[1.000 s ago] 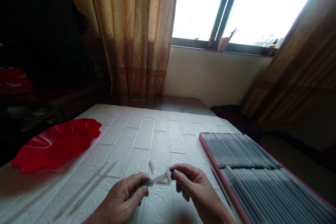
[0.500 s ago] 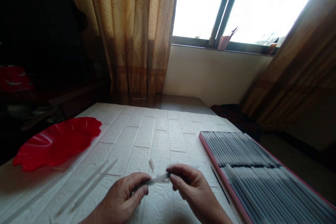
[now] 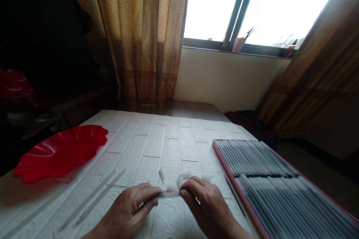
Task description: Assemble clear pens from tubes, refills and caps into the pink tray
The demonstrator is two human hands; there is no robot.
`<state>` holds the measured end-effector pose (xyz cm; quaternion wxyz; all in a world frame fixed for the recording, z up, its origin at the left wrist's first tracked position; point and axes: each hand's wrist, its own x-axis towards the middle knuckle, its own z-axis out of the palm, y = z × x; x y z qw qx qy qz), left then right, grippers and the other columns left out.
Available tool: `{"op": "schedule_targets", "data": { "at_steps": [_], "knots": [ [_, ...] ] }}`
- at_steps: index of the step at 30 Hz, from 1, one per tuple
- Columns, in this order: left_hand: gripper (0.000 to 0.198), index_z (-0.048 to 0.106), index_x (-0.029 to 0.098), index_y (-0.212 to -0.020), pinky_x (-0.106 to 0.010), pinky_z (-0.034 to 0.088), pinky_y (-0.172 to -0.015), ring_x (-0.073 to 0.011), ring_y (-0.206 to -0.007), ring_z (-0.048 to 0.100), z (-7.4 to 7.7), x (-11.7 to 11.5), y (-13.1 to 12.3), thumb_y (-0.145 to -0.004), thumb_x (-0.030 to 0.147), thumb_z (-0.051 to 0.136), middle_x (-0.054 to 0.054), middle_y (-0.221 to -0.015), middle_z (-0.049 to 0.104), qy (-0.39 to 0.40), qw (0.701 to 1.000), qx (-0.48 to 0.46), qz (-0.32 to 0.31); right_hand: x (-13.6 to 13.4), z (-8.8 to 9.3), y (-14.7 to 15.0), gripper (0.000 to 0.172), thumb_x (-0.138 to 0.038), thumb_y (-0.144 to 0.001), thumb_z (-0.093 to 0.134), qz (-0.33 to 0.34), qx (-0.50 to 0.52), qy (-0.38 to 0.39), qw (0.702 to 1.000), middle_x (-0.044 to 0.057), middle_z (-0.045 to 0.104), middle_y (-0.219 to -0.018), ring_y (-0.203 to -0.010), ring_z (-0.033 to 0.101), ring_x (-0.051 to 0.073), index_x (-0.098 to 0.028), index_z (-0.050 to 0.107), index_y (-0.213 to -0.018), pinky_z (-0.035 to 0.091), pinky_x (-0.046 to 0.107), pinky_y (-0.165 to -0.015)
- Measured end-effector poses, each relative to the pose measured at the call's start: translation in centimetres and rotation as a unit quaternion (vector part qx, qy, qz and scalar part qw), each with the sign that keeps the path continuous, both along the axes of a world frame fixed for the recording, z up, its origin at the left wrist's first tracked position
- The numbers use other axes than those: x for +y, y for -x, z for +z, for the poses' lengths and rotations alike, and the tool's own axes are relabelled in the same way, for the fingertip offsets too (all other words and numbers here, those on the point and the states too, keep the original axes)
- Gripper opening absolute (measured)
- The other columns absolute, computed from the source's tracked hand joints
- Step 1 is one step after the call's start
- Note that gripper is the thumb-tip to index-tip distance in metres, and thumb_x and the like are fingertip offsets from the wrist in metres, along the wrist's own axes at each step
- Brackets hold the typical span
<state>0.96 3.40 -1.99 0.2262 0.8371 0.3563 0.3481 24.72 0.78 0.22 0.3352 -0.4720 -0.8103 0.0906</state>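
Between both hands, low over the white table, lies a slim pen-like stick (image 3: 170,194) with a pale, translucent middle. Its left end is pinched by my left hand (image 3: 130,207), thumb and fingers closed. My right hand (image 3: 209,199) is closed on the other end, and the fingertips cover that tip. Just behind the right fingers are clear plastic pieces (image 3: 184,176), blurred in outline. A short whitish piece (image 3: 162,174) rests on the table beyond the stick. Long translucent strips (image 3: 92,201) lie left of my left hand.
A pink-edged box (image 3: 231,177) on the right holds two rows of dark pen-like sticks. Beside it lies a thin dark stick (image 3: 235,197). A red wavy-rimmed dish (image 3: 60,153) is at the left. The table (image 3: 171,145) has a brick-patterned cover; a window and curtains are behind.
My right hand has turned and its fingers now cover the dark tip seen before. The clear pieces behind that hand show more. My left hand keeps its hold.
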Motion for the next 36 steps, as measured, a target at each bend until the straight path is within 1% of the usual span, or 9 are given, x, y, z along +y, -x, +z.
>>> {"op": "schedule_targets", "data": {
  "at_steps": [5, 8, 11, 16, 18, 23, 27, 33, 36],
  "knots": [
    [0.031, 0.073, 0.036, -0.112, -0.014, 0.052, -0.072, -0.0128, -0.077, 0.074, 0.6, -0.2, -0.3, -0.091, 0.017, 0.061, 0.004, -0.087, 0.078, 0.001, 1.0, 0.002, -0.027, 0.0, -0.8, 0.4, 0.057, -0.034, -0.106, 0.027, -0.047, -0.075, -0.082, 0.993, 0.001, 0.059, -0.051, -0.043, 0.055, 0.013, -0.02, 0.055, -0.059, 0.029, 0.028, -0.048],
    [0.032, 0.073, 0.035, -0.111, -0.015, 0.051, -0.07, -0.0124, -0.075, 0.073, 0.7, -0.4, -0.4, -0.09, 0.015, 0.059, 0.004, -0.085, 0.076, 0.014, 0.999, 0.007, -0.042, 0.1, -1.2, 0.5, 0.06, -0.034, -0.107, 0.027, -0.044, -0.06, -0.062, 0.995, -0.001, 0.056, -0.045, -0.039, 0.052, 0.011, -0.021, 0.052, -0.054, 0.027, 0.027, -0.047],
    [0.029, 0.075, 0.033, -0.108, -0.016, 0.052, -0.07, -0.0133, -0.074, 0.073, 0.7, -0.3, -0.4, -0.089, 0.017, 0.059, 0.003, -0.083, 0.076, 0.04, 0.999, 0.001, -0.028, 0.0, -0.9, 0.3, 0.053, -0.034, -0.104, 0.035, -0.033, -0.028, -0.014, 0.999, -0.001, 0.059, -0.05, -0.044, 0.055, 0.012, -0.02, 0.054, -0.057, 0.029, 0.025, -0.049],
    [0.024, 0.078, 0.028, -0.101, -0.018, 0.054, -0.07, -0.0152, -0.075, 0.074, 0.7, 0.2, -0.4, -0.088, 0.02, 0.06, 0.001, -0.082, 0.078, 0.075, 0.997, -0.01, -0.003, -0.3, 0.3, -0.1, 0.014, -0.024, -0.094, 0.049, 0.01, 0.036, 0.053, 0.998, 0.0, 0.066, -0.074, -0.066, 0.061, 0.014, -0.02, 0.06, -0.086, 0.038, 0.022, -0.061],
    [0.023, 0.078, 0.028, -0.1, -0.017, 0.055, -0.068, -0.0147, -0.072, 0.074, 0.8, 0.3, -0.3, -0.088, 0.021, 0.06, 0.001, -0.079, 0.078, 0.081, 0.997, -0.008, -0.008, -0.3, 0.6, -0.1, 0.015, -0.022, -0.095, 0.047, 0.021, 0.032, 0.05, 0.998, 0.001, 0.065, -0.075, -0.066, 0.06, 0.014, -0.02, 0.059, -0.085, 0.038, 0.023, -0.061],
    [0.027, 0.077, 0.033, -0.103, -0.016, 0.054, -0.071, -0.0141, -0.075, 0.075, 0.9, 0.0, -0.2, -0.086, 0.018, 0.063, 0.003, -0.082, 0.079, 0.042, 0.999, -0.015, -0.023, -0.3, 0.1, -0.1, 0.037, -0.027, -0.099, 0.04, 0.002, -0.057, 0.026, 0.998, 0.0, 0.058, -0.058, -0.052, 0.055, 0.014, -0.021, 0.049, -0.064, 0.028, 0.028, -0.054],
    [0.028, 0.077, 0.033, -0.104, -0.016, 0.054, -0.07, -0.0143, -0.074, 0.075, 1.1, -0.1, -0.3, -0.086, 0.018, 0.062, 0.003, -0.082, 0.079, 0.021, 0.999, -0.013, -0.026, -0.2, -0.2, -0.1, 0.044, -0.032, -0.099, 0.037, 0.003, -0.029, 0.082, 0.996, -0.002, 0.056, -0.052, -0.048, 0.054, 0.012, -0.021, 0.047, -0.058, 0.025, 0.027, -0.051],
    [0.024, 0.077, 0.027, -0.102, -0.018, 0.055, -0.065, -0.0156, -0.072, 0.073, 1.4, 0.0, -0.2, -0.089, 0.021, 0.058, 0.0, -0.08, 0.077, 0.078, 0.997, -0.006, -0.019, -0.4, 1.2, -0.1, 0.015, -0.028, -0.094, 0.046, 0.006, 0.034, 0.114, 0.993, -0.002, 0.061, -0.067, -0.058, 0.054, 0.014, -0.022, 0.055, -0.085, 0.034, 0.024, -0.057],
    [0.024, 0.077, 0.027, -0.102, -0.019, 0.055, -0.066, -0.016, -0.072, 0.073, 1.1, 0.1, -0.1, -0.088, 0.021, 0.058, 0.0, -0.08, 0.078, 0.079, 0.997, -0.001, -0.024, -0.4, 1.1, 0.0, 0.014, -0.025, -0.093, 0.045, 0.012, 0.037, 0.098, 0.994, -0.002, 0.059, -0.068, -0.059, 0.053, 0.014, -0.022, 0.052, -0.082, 0.034, 0.024, -0.058]
  ]
}}
